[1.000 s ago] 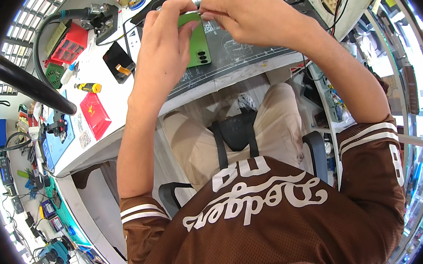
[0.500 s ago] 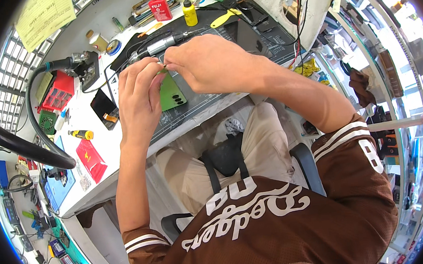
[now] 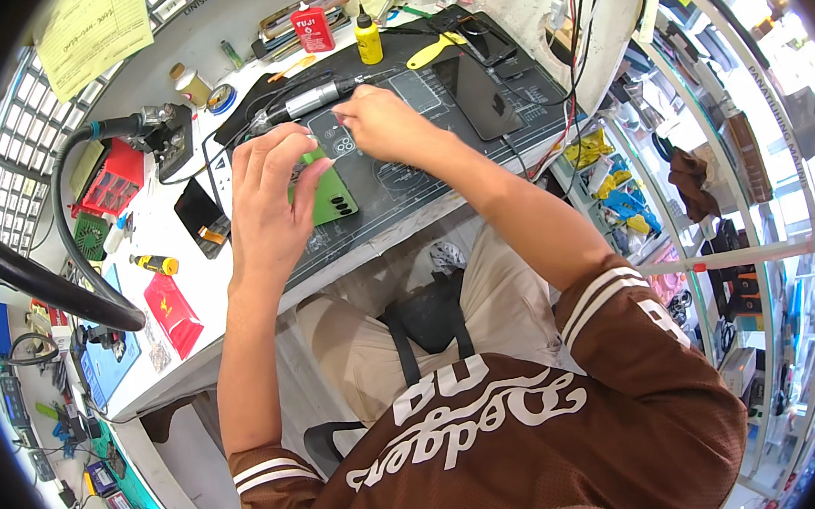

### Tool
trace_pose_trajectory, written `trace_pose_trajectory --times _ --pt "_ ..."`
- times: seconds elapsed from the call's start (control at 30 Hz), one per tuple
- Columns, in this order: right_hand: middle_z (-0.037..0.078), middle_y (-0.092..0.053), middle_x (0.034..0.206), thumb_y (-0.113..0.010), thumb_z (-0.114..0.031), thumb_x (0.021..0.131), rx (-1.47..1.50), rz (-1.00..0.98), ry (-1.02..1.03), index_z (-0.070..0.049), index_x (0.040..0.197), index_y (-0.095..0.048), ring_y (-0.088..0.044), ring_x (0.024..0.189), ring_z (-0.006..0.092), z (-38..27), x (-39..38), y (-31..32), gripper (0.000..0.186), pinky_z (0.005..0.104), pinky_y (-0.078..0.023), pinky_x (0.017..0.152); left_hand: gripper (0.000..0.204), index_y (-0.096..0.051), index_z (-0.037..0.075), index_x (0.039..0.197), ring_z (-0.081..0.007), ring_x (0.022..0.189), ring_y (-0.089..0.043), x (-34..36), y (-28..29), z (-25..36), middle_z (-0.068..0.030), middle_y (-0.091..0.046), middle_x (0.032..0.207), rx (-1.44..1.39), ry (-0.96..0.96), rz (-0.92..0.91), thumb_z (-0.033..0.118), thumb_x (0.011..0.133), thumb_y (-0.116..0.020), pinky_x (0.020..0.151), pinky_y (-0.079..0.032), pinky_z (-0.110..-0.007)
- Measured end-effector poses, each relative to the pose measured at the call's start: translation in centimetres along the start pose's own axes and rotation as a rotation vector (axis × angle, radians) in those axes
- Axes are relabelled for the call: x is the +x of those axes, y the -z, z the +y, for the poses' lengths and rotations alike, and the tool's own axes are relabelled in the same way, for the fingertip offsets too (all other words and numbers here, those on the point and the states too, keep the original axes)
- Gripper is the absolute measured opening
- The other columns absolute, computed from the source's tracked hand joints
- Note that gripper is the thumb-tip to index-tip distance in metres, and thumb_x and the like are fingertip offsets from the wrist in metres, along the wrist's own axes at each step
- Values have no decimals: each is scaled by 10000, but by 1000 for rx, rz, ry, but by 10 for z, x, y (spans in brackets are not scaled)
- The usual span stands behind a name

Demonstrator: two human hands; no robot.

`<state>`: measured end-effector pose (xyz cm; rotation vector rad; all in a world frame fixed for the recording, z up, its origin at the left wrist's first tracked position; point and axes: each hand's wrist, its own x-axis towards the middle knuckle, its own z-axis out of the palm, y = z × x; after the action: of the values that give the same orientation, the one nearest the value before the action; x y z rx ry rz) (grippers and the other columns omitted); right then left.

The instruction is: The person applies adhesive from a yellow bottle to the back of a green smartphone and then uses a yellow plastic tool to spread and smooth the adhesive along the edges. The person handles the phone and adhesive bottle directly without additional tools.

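A green phone (image 3: 334, 201) with three camera rings lies back up on the dark work mat (image 3: 404, 207), partly hidden by my left hand (image 3: 265, 175), whose fingers curl over its upper end with the thumb on it. My right hand (image 3: 388, 127) is pinched just above and right of the phone, apart from my left hand; what its fingertips hold, if anything, is too small to make out. A silver cylindrical handpiece (image 3: 312, 99) lies just beyond both hands. A dark phone (image 3: 476, 96) with a cable rests to the right on the mat.
A dark screen part (image 3: 196, 223), yellow-handled tool (image 3: 154, 263) and red packet (image 3: 171, 311) are at left. A red bottle (image 3: 311, 28), yellow bottle (image 3: 367, 37) and yellow pry tool (image 3: 434, 49) stand or lie behind. A thick black arm (image 3: 56, 287) reaches over the left.
My right hand has pulled away from the phone's upper end and from my left hand, forward and rightward. The view has shifted, showing more of the desk's back.
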<state>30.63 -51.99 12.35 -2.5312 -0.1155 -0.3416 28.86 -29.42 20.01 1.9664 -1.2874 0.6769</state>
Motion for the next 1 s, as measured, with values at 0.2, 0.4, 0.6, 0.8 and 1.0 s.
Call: trace_pose_trajectory --times 0.2,0.4,0.6,0.8,1.0 --pt "189 -781 1060 -674 -212 955 -51 265 173 -82 1095 -822 -733 1012 381 34 30 30 242 471 -576 972 425 -617 99 1215 -329 1083 -610 1 2 2 -80 -678 1199 -12 1 23 13 858 -831 926 -514 -442" --pt "218 -776 1063 -637 -79 886 -806 -470 42 -28 1109 -796 -749 1018 400 110 79 117 279 481 -594 912 409 -616 98 1206 -337 1090 -609 4 4 4 -87 -657 1190 -31 -5 9 17 864 -826 942 -512 -446" --pt "180 -765 1030 -670 -106 883 -760 -541 235 -35 1018 -782 -741 986 390 132 85 126 189 488 -587 876 397 -611 97 1195 -339 1099 -610 1 2 4 -99 -623 1199 -40 39 9 28 869 -826 953 -509 -450" --pt "123 -696 1132 -749 -106 804 -712 -556 305 -46 1019 -740 -688 1100 357 120 86 136 223 457 -578 898 416 -597 71 1210 -307 1062 -644 3 4 2 -123 -618 1201 -14 27 1 -13 873 -826 921 -530 -412" --pt "117 -680 1110 -786 -110 777 -638 -602 291 -44 1058 -689 -676 1086 334 129 92 141 304 449 -564 887 426 -587 73 1219 -305 1051 -648 6 3 2 -124 -616 1198 -13 37 -16 -10 876 -825 918 -534 -411"
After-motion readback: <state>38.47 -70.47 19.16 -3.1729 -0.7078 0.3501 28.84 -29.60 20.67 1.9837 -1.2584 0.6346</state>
